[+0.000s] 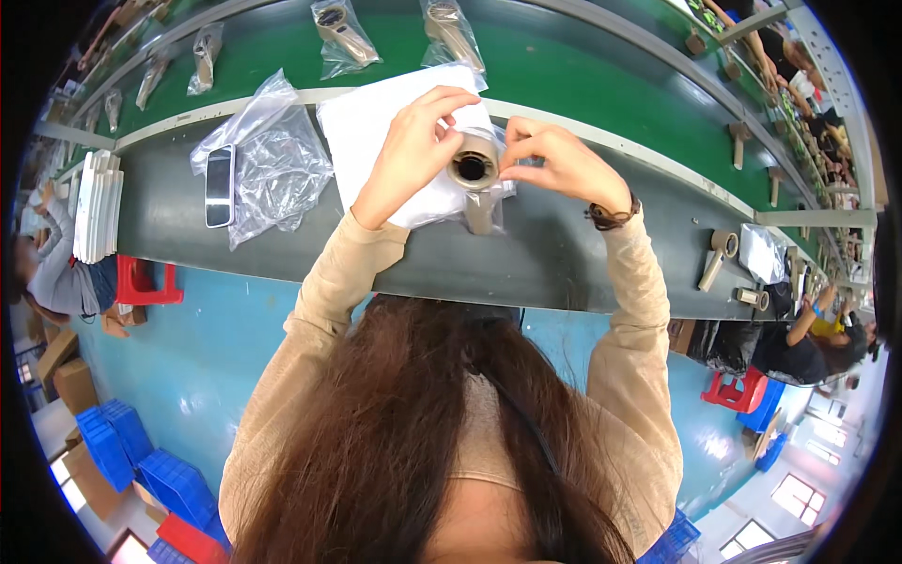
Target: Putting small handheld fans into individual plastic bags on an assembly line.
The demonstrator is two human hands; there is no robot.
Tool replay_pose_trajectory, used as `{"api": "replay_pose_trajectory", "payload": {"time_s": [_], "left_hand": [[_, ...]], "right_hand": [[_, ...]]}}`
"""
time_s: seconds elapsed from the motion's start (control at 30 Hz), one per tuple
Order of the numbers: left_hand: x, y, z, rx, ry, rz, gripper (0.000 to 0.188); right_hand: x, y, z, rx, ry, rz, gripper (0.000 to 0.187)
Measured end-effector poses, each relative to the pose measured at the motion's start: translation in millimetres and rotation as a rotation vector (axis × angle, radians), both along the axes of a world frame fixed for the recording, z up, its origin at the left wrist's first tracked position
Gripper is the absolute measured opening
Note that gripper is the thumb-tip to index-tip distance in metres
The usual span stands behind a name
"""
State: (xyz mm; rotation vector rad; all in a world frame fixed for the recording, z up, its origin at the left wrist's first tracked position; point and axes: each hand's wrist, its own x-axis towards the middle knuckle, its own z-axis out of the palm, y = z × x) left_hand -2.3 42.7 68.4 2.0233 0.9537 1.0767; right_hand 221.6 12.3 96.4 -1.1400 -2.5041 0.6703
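In front of me a champagne-coloured hair dryer [473,165] lies with its round, dark-centred opening facing up and its handle [480,213] pointing toward me. Clear plastic shows around the handle. My left hand [418,146] curves over its left side, thumb and fingers apart. On the other side, the thumb and forefinger of my right hand [559,162] come together at the edge of the clear plastic bag [500,193]. Beneath them spreads a stack of white sheets or bags [362,122], partly hidden by my hands.
Left of the stack, a phone [220,186] lies against crumpled clear bags [282,160]. Bagged hair dryers [345,36] sit on the green conveyor [404,66] beyond a raised rail. An unbagged hair dryer [719,254] lies at right. White strips [98,207] stand far left; people work at both sides.
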Motion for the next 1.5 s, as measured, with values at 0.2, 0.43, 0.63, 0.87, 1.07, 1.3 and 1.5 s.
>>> {"api": "replay_pose_trajectory", "payload": {"time_s": [0.2,0.43,0.63,0.87,1.07,1.3,1.5], "left_hand": [[-5.7,17.0,5.6,-0.346,-0.262,-0.249,0.041],[-4.2,6.9,-15.4,-0.351,-0.451,-0.060,0.043],[23.4,3.2,-47.3,-0.390,-0.581,-0.002,0.044],[19.5,5.0,-55.0,-0.446,-0.567,-0.070,0.041],[7.1,32.9,-44.2,-0.617,-0.552,-0.356,0.041],[12.2,15.3,-42.4,-0.178,-0.496,0.072,0.032],[4.5,-37.0,-56.3,0.164,0.333,-0.220,0.028]], "right_hand": [[-10.0,-8.4,-4.8,-0.153,0.441,-0.070,0.010],[-32.7,-30.9,-25.5,0.430,0.002,-0.011,0.019],[-39.0,-40.0,-41.1,0.582,-0.038,0.192,0.015],[-38.6,-17.8,-61.7,-0.613,0.809,-0.381,0.011],[-53.7,-0.4,-57.0,0.111,0.904,-0.480,0.009],[-12.0,72.0,-29.5,0.428,0.822,-0.915,0.016],[76.9,212.1,-52.5,0.808,0.608,-1.119,0.014]]}}
